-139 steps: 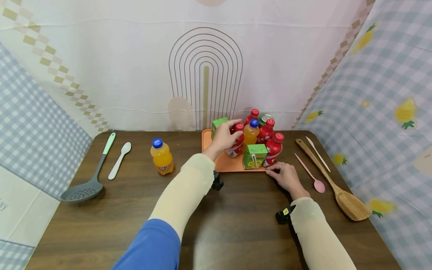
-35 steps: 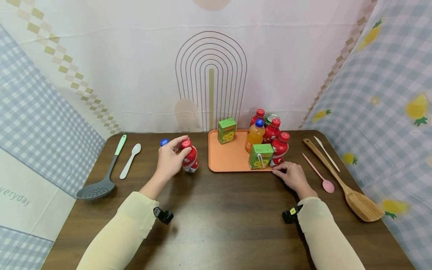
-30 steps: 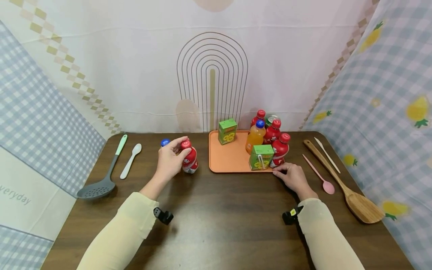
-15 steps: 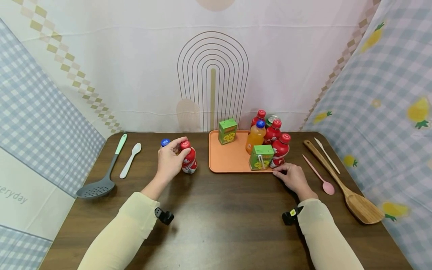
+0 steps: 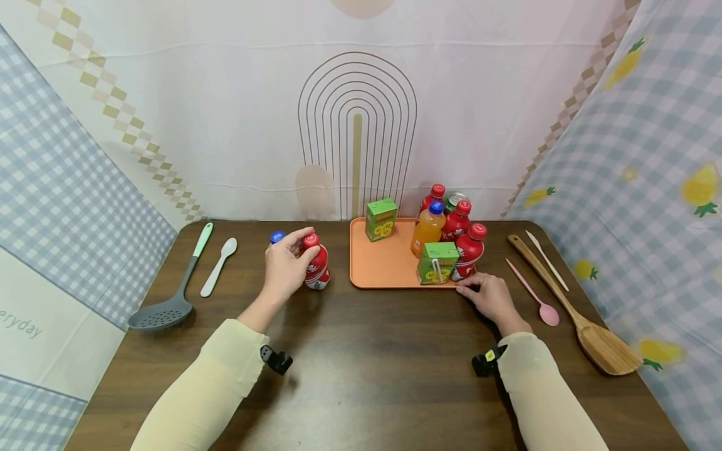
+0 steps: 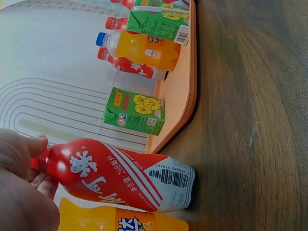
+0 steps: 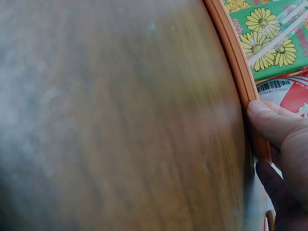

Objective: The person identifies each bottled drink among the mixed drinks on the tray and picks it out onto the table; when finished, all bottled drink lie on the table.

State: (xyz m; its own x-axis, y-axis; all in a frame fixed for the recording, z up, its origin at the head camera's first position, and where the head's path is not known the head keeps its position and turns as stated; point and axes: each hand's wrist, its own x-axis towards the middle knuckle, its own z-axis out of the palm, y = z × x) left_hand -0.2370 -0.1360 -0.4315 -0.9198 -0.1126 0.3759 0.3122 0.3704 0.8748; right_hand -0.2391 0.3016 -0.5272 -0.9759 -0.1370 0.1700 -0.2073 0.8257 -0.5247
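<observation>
My left hand (image 5: pixel 284 268) grips a red drink bottle (image 5: pixel 318 269) by its cap and neck. In the left wrist view the bottle's base rests on the wooden table, left of the orange tray (image 5: pixel 380 260). Close behind that hand stands an orange soda bottle (image 6: pixel 110 219), mostly hidden in the head view except for its blue cap. My right hand (image 5: pixel 489 299) pinches the tray's front right corner, thumb (image 7: pixel 263 115) on the rim. On the tray are two green juice boxes, one at the back left (image 5: pixel 381 220) and one at the front (image 5: pixel 437 263).
The tray's right side also bears an orange soda bottle (image 5: pixel 427 233), several red bottles and a green can (image 5: pixel 455 199). A slotted turner (image 5: pixel 163 313) and white spoon (image 5: pixel 219 268) lie left. Pink spoon (image 5: pixel 547 313), wooden spatula (image 5: pixel 606 347) and white knife (image 5: pixel 546 258) lie right.
Since the oldest frame, my left hand has moved the red bottle from the tray leftward onto the table beside the orange soda. Over the last second both hands stay almost still.
</observation>
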